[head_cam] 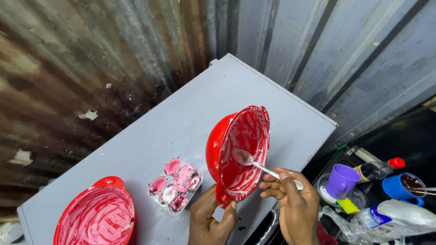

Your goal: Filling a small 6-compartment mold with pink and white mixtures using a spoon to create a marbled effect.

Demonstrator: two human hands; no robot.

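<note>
grey table (181,122), corrugated (maybe rusty) wall (91,54)

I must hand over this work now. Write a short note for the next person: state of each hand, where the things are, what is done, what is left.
Left hand: holds the tilted red bowl by its lower rim.
Right hand: holds a spoon, tip inside that bowl, scraping pink-white mixture.
Mould tray: on the grey top, just left of the left hand, cavities already holding pink mixture.
Second red bowl: at the top's left end, smeared inside.
Done: tray looks filled.
Left: only a thin coat remains in the held bowl.
</note>
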